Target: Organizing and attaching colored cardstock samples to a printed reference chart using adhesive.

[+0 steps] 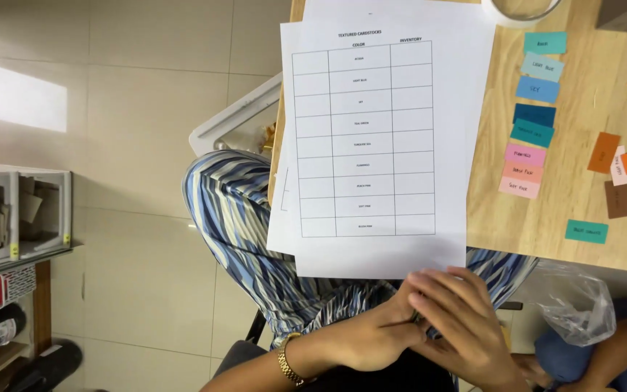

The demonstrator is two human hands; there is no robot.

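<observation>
A pale wood-grain table (546, 218) is overhung at its near edge by smooth white sheets (386, 145) with a printed grid, flat paper swatches (535, 88) dotting its right side, while below it the left hand (371, 337) and right hand (459, 327) are seen clasped together, fingers curled around something small and dark that cannot be made out.

A single head-worn camera looks steeply down from close above, facing the near edge of the wooden surface (582, 210) at right, the person's lap below it, and tiled floor (132, 145) at left.
</observation>
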